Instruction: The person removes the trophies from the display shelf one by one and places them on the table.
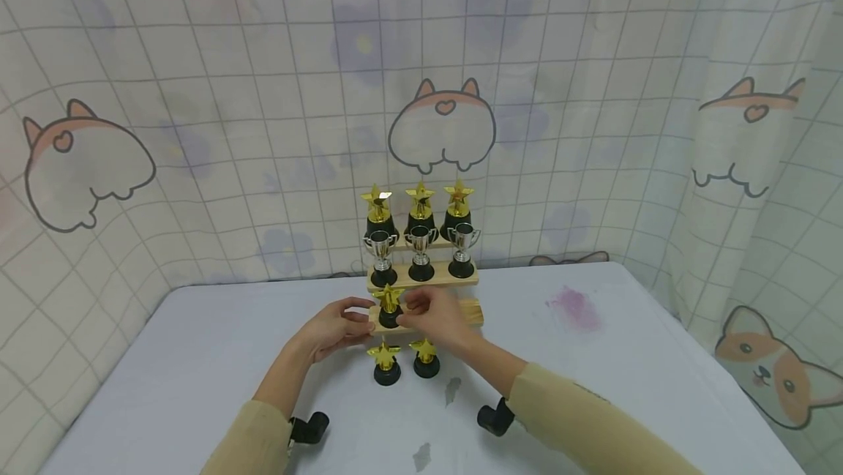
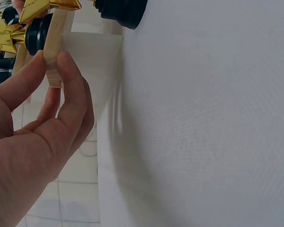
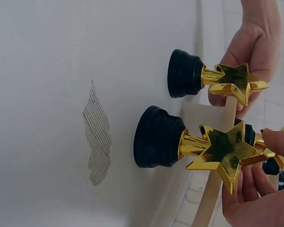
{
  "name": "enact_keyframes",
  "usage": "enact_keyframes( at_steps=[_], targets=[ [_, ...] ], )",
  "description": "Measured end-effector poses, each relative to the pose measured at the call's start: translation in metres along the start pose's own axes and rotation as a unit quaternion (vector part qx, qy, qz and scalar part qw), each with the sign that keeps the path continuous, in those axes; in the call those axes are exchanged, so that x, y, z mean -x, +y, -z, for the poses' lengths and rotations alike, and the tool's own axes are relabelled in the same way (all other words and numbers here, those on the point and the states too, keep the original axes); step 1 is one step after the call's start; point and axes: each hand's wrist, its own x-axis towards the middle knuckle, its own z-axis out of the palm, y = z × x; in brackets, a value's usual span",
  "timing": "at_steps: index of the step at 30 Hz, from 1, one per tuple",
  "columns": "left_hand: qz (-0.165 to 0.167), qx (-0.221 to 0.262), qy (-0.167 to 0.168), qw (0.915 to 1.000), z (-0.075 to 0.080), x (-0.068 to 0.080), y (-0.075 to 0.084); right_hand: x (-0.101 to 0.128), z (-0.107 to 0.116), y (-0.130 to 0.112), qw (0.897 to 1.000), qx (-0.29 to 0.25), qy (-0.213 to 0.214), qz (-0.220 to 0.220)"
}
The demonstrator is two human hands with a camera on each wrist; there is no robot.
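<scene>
From where I stand, the left hand (image 1: 339,328) pinches the near end of the lowest shelf (image 1: 470,312), thumb above and fingers beneath, presumably to steady the board while the other hand works on it. The right hand (image 1: 441,318) has its fingers curled in, with only a small gap between thumb and fingertips, and seems to grip the small star trophy (image 1: 388,304); some of that contact is hidden. The trophy sits upright between the two hands, at the left hand's end of the board, while the board runs bare beneath and past the right.

Just below the hands, toward the person, two matching star trophies (image 1: 386,365) (image 1: 426,359) stand on the white table (image 1: 230,365), close enough for an easy reach. Beyond the fingertips, three silver cups (image 1: 464,244) line the middle shelf (image 1: 470,279), and behind them three larger star trophies (image 1: 421,211) stand higher, probably stepped so each row shows. Farthest off hangs a gridded curtain (image 1: 276,58).
</scene>
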Motion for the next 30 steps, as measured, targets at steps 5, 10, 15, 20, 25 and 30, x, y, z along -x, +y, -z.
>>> enact_keyframes(
  at_steps=[5,10,15,20,25,30],
  targets=[
    [-0.001,0.004,-0.002,1.0,0.001,0.0,0.001,-0.002,-0.005,-0.004,1.0,0.005,0.0,-0.013],
    [-0.003,0.003,-0.004,1.0,0.001,0.001,0.003,-0.004,-0.009,-0.007,1.0,0.017,0.006,-0.02],
    [0.002,0.0,0.002,1.0,0.002,0.001,0.003,-0.006,-0.016,-0.007,0.999,0.033,0.009,-0.011],
    [0.004,-0.007,0.007,0.9999,0.002,-0.001,0.0,-0.007,-0.021,-0.006,0.999,0.049,0.015,-0.005],
    [-0.001,-0.01,0.01,0.9999,0.0,-0.002,-0.002,-0.007,-0.023,-0.007,0.998,0.066,0.02,0.01],
    [0.001,-0.013,0.014,0.9998,-0.002,-0.001,-0.003,-0.007,-0.024,-0.006,0.997,0.075,0.021,0.003]
  ],
)
